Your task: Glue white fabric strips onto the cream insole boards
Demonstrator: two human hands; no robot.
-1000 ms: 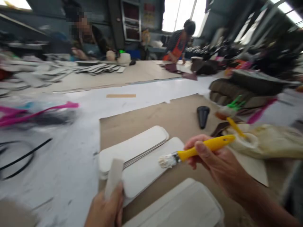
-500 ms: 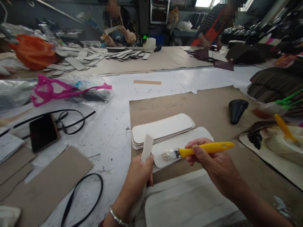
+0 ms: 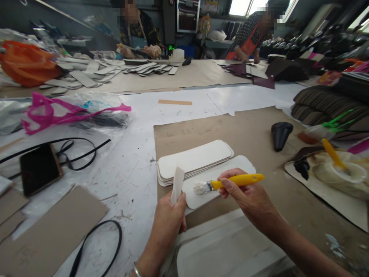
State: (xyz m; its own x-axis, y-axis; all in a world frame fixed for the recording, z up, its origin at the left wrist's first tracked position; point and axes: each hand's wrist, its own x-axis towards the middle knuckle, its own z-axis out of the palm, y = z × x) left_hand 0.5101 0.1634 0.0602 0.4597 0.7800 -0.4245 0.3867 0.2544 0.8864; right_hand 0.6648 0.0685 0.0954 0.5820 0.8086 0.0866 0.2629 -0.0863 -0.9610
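My left hand is closed round a narrow white strip, whose upper end sticks up past the thumb. In my right hand is a paintbrush with a yellow handle. Its whitish, coated bristles are over a single white rounded panel; whether they touch it I cannot tell. Just behind lies a stack of similar white panels. Nearer to me, larger pale panels overlap under my wrists.
Brown paper covers the work area, with a black saddle-shaped piece on it. At right stands a glue tub with another yellow brush. A phone and black cords lie left. Two people work at the far table.
The view has shifted slightly, so most things sit further left. My right hand has drawn the brush a little toward my left hand. Both hands keep their hold.
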